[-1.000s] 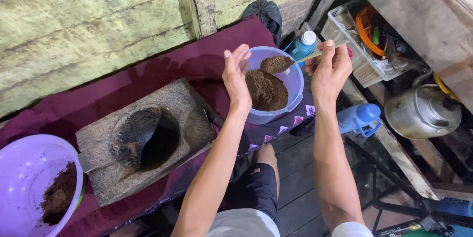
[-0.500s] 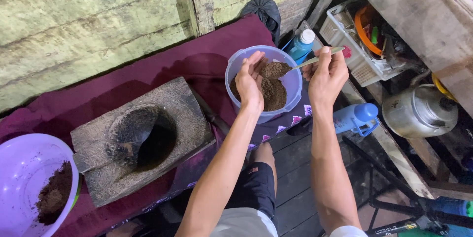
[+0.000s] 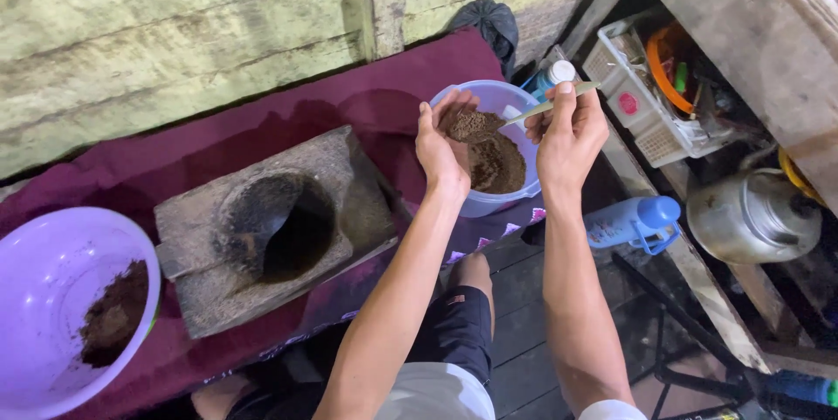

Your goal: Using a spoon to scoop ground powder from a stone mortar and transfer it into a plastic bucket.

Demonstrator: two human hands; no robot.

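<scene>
Over a dark plank floor, a seated person in dark shorts stretches both forearms forward across a maroon cloth (image 3: 262, 132) spread on the floor. At near left, a large purple basin (image 3: 52, 298) holds a small heap of brown powder. Beside it sits a heavy stone mortar (image 3: 271, 228), its blackened hollow dusted with residue.

Farther on, the left hand (image 3: 441, 145) is cupped, palm up, over a smaller lavender bowl (image 3: 515, 101), its fingers curled half-closed around a mound of brown powder (image 3: 471, 126). The right hand (image 3: 567, 136) pinches the handle of a spoon (image 3: 546, 107) between thumb and fingers, closed firmly on it, the spoon's tip resting at the powder in the left palm. More of the same powder lies heaped in the bowl beneath.

A blue-capped bottle (image 3: 633, 223) lies just right of the right forearm, a metal kettle (image 3: 755, 215) stands beyond it, and a white plastic crate (image 3: 646, 114) of utensils sits by the weathered plank wall (image 3: 175, 36).

The cupped palm looks the weak point: a tilt or a loosening of the fingers would likely let powder slip past the bowl's rim onto the cloth, and a hard scrape of the spoon could flick it wider.
</scene>
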